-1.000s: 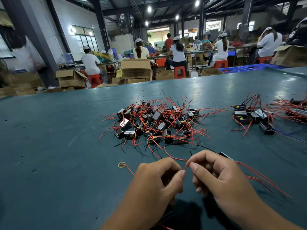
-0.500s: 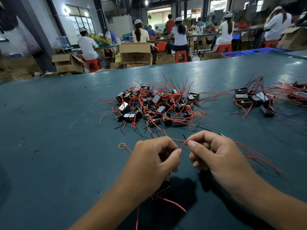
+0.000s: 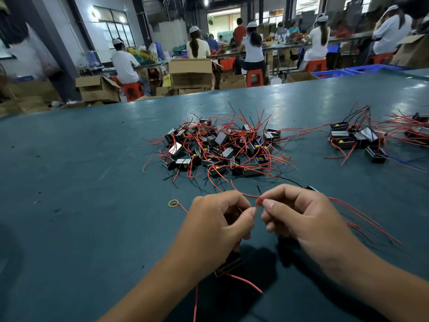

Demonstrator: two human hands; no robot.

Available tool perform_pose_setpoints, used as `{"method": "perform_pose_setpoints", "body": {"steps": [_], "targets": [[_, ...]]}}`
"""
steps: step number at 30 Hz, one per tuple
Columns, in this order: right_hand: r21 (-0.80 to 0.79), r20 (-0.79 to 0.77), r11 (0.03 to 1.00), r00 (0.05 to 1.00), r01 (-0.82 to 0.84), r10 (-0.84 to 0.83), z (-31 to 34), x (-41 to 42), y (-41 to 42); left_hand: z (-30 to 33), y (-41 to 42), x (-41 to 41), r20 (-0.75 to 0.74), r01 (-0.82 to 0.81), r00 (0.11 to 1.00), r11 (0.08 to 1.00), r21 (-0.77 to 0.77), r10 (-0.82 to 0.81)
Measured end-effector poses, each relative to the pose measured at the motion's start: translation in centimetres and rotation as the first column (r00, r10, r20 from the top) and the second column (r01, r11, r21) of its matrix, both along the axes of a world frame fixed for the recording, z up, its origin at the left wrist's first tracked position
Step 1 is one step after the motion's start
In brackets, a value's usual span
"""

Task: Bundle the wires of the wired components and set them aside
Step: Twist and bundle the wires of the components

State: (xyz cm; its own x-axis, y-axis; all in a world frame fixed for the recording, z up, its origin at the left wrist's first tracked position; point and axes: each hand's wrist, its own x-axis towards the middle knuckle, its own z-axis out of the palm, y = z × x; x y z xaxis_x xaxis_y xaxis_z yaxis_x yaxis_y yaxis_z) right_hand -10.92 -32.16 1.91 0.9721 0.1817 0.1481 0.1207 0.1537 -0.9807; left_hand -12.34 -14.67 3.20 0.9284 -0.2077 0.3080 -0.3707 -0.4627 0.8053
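1. Since a second ago the two hands have stayed together over the table [image 3: 69, 182], just on the near side of the big pile of components [image 3: 218, 147], and the red wire between them has been folded into a tight bend at the fingertips; the view has tipped a little lower.
2. The left hand [image 3: 218, 226] pinches the red wire [image 3: 258, 202] between thumb and forefinger, its other fingers curled over a black component [image 3: 228, 266] that hangs below it, nearer than the pile.
3. The right hand [image 3: 299, 217] pinches the same bend from the other side, and more red strands [image 3: 362, 214] trail away from it toward the right.
4. The step in hand looks like gathering the loose leads into one neat hank. To do it well, keep both pinches close so the fold does not spring open, and draw the trailing strands in before wrapping.
5. A yellow rubber band [image 3: 173, 203] lies just left of the left hand, nearer than the pile; it seems the likely tie, so hold the hank in one hand while reaching for it.
6. A smaller group of components [image 3: 355, 138] lies to the right of the pile, perhaps the set-aside spot.
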Motion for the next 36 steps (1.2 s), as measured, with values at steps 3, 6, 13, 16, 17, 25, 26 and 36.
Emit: {"method": "perform_pose_setpoints", "body": {"steps": [3, 6, 13, 16, 17, 25, 26, 36], "targets": [[0.002, 0.022, 1.000, 1.000, 0.013, -0.013, -0.2, 0.1, 0.1, 0.0, 0.0, -0.1, -0.002, 0.011, 1.000, 1.000, -0.006, -0.011], [0.015, 0.068, 1.000, 0.998, 0.006, -0.007, -0.3, 0.1, 0.2, 0.0, -0.1, -0.1, -0.004, 0.026, 1.000, 1.000, -0.014, -0.026], [0.007, 0.102, 1.000, 0.995, -0.005, 0.004, -0.5, 0.1, 0.2, 0.1, -0.2, -0.1, -0.004, 0.037, 0.999, 0.999, -0.019, -0.037], [-0.045, 0.156, 0.999, 0.988, 0.010, -0.003, -0.5, 0.1, 0.0, 0.4, -0.3, -0.3, 0.002, 0.001, 1.000, 0.996, -0.089, -0.001], [-0.074, 0.186, 0.997, 0.983, 0.018, -0.004, -0.3, 0.1, 0.0, 0.5, -0.3, -0.3, 0.024, -0.010, 1.000, 0.995, -0.102, 0.013], [-0.394, 0.434, 0.909, 0.899, 0.137, 0.053, 0.2, -0.4, -0.8, 1.4, 0.2, -0.2, 0.350, -0.082, 0.937, 0.979, 0.187, 0.012], [-0.420, 0.460, 0.895, 0.885, 0.151, 0.066, 0.2, -0.4, -0.8, 1.4, 0.2, -0.2, 0.363, -0.089, 0.932, 0.972, 0.218, 0.004], [-0.539, 0.713, 0.769, 0.673, 0.345, 0.198, 0.7, -0.6, -1.0, 1.7, -0.4, -0.4, -0.349, -0.073, 0.937, 0.965, -0.252, -0.020]]}}
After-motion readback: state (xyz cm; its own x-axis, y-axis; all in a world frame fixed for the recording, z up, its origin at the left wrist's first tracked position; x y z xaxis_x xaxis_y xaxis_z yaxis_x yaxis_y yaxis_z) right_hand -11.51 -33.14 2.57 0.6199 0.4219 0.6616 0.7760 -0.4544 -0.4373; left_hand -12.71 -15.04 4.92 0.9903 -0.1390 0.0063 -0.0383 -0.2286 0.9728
